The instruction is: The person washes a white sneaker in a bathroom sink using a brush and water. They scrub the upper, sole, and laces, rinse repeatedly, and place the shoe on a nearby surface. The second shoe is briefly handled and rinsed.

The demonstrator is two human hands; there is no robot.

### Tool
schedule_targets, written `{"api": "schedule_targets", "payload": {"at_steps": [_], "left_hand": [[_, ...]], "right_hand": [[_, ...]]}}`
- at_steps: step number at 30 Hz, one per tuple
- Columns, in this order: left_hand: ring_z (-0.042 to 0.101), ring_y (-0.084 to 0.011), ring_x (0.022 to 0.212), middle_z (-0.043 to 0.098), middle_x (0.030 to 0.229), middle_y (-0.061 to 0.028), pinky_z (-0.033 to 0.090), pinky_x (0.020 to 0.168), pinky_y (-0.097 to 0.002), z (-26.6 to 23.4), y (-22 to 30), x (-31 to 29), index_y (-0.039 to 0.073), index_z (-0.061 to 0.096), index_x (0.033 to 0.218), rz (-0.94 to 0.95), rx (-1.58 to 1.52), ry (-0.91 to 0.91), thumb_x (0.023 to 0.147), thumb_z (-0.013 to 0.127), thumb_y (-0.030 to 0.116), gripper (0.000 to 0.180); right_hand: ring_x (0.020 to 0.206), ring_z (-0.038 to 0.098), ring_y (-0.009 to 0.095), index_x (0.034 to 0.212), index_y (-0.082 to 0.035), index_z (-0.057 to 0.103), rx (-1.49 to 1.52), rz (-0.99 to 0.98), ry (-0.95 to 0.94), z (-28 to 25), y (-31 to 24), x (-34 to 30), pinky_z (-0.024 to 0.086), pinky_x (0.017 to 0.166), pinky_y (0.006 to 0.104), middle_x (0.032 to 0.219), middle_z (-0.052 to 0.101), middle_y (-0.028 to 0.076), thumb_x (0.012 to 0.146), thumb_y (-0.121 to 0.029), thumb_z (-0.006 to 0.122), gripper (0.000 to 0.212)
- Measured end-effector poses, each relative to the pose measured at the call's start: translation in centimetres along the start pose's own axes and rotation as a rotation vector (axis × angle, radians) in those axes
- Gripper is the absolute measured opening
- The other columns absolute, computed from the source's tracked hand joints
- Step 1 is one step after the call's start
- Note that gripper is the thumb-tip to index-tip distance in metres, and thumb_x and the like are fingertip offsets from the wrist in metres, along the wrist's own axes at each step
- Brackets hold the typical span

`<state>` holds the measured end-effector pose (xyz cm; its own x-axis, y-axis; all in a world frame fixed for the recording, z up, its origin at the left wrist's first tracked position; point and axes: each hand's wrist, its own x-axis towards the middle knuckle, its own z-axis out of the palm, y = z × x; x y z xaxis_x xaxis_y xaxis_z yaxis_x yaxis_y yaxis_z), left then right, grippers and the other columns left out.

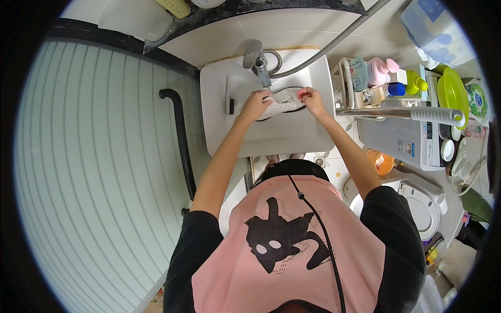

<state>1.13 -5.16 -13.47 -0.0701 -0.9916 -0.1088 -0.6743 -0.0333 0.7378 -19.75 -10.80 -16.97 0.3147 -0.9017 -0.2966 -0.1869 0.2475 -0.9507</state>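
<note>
The shirt is pink with a black animal print and black sleeves, the cord black. The sink and held item are white, the tap silver, the hose grey. The panel is pale green with grey stripes, its handle black. The tub is lime green, the pump bottle pink, the bucket orange.

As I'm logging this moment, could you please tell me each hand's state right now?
Left hand: closed, holding the white item by its left end.
Right hand: fingers curled by its right end; grip cannot be told.
</note>
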Motion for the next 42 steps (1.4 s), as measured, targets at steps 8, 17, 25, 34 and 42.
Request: {"api": "schedule_targets", "payload": {"at_steps": [8,17,25,34,42], "left_hand": [[0.054,-0.0269,0.083,0.057,0.083,-0.0156,0.042,0.069,-0.0376,2.1,0.1,3.2,0.004,0.057,0.078,-0.062,0.654,0.041,0.077,0.055,0.026,0.022],[0.053,-0.0245,0.081,0.056,0.079,-0.0084,0.035,0.076,-0.0373,1.7,0.8,1.4,0.005,0.055,0.076,0.510,0.375,0.144,0.072,0.047,0.003,0.009],[0.054,-0.0265,0.086,0.057,0.096,-0.0099,0.037,0.080,-0.0387,-0.5,1.5,-0.3,0.011,0.057,0.098,-0.083,0.255,0.129,0.078,0.051,0.019,0.022],[0.054,-0.0232,0.067,0.056,0.078,-0.0143,0.043,0.060,-0.0318,-1.8,-2.3,-2.0,0.000,0.056,0.082,-0.187,-0.067,0.307,0.074,0.058,0.008,0.012],[0.051,-0.0208,0.060,0.055,0.070,-0.0124,0.042,0.057,-0.0296,-0.8,-3.0,-0.7,-0.002,0.055,0.076,0.010,-0.211,0.604,0.076,0.056,0.005,0.007]], "right_hand": [[0.067,0.049,0.009,0.085,-0.003,0.055,0.016,0.148,-0.116,-2.5,-2.4,-4.3,0.038,0.057,0.0203,0.076,0.055,0.001,0.071,0.003,0.041,0.022],[0.066,0.049,0.009,0.081,-0.001,0.055,0.073,0.228,-0.099,-2.9,-2.3,-7.0,0.040,0.058,0.0216,0.074,0.054,0.003,0.072,0.001,0.041,0.017],[0.069,0.050,0.007,0.084,-0.007,0.055,-0.001,0.154,-0.154,-2.0,-2.2,-6.1,0.038,0.061,0.0196,0.076,0.055,-0.001,0.076,-0.003,0.043,0.015],[0.094,0.051,0.024,0.099,0.000,0.054,-0.352,-0.516,-0.121,2.8,-2.2,-5.3,0.040,0.083,0.0326,0.100,0.056,0.012,0.066,0.001,0.052,0.033],[0.112,0.038,0.033,0.109,-0.009,0.049,-0.583,-0.408,-0.443,6.4,-0.1,-6.7,0.030,0.095,0.0384,0.118,0.043,0.018,0.061,0.003,0.050,0.050]]}}
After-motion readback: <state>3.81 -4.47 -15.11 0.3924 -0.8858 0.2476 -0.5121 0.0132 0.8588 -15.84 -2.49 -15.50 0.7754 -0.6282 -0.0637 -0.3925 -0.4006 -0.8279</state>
